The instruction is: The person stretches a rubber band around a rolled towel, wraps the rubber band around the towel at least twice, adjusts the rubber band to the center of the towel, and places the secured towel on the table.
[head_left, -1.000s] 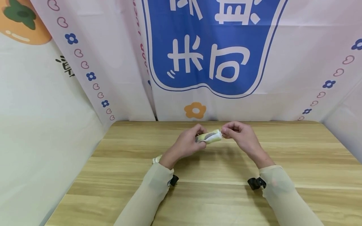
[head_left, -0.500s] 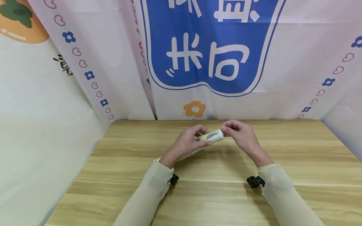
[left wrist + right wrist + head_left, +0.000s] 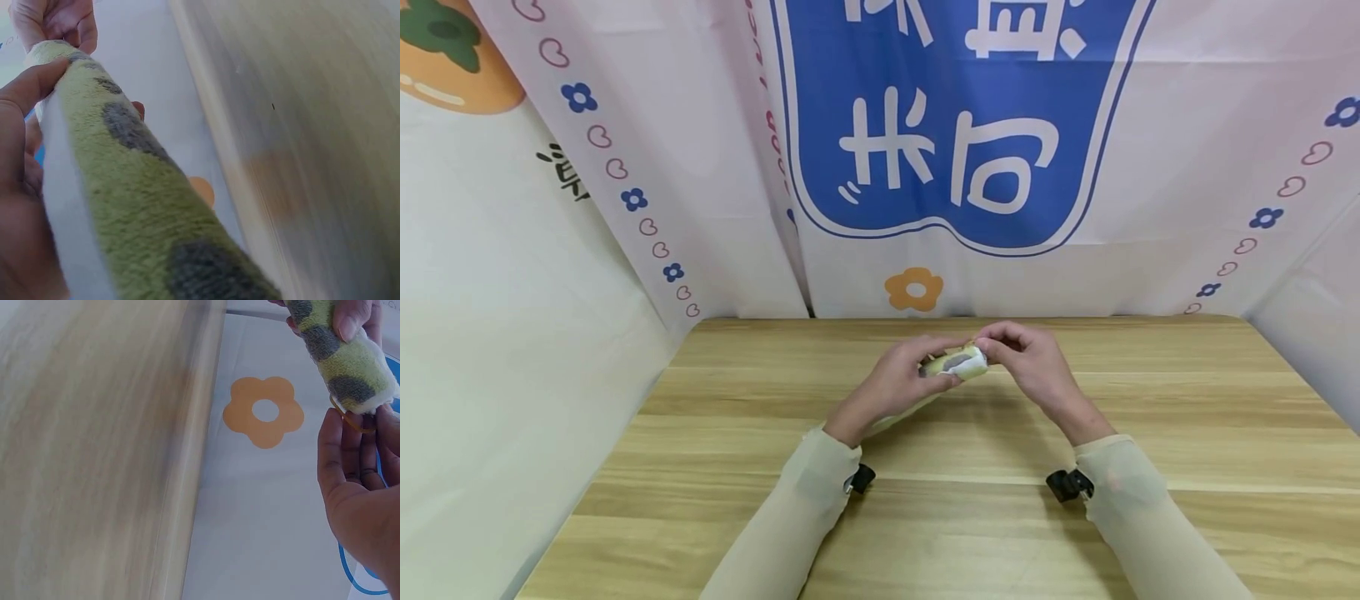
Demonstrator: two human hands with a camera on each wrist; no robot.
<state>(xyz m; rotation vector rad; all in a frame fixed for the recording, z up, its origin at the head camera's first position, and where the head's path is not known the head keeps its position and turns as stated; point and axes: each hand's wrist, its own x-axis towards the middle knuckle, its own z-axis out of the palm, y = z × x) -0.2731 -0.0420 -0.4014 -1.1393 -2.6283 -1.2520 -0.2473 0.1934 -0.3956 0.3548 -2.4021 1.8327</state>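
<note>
In the head view, my left hand [image 3: 891, 379] grips a fuzzy rolled-up towel [image 3: 958, 365], yellow-green with grey patches and a white edge. Its free end points toward my right hand [image 3: 1030, 358], whose thumb and fingers are at that end. The right wrist view shows a thin orange-yellow band [image 3: 342, 415] pinched in those fingers, looping by the towel's end. Seen from the left wrist, the towel [image 3: 125, 181] stretches back past the left hand as a long soft length. Part of it shows beneath the left wrist in the head view.
The wooden tabletop [image 3: 970, 525] lies under both forearms. A printed cloth backdrop [image 3: 730, 250] rises right behind the table's far edge, close beyond the hands. Small black wrist mounts [image 3: 1070, 484] stick out inward from the sleeves.
My right hand has shifted a little left, up against the towel's end. My left fingers have stretched out along the towel toward it. The towel's trailing part has shifted under the left wrist.
</note>
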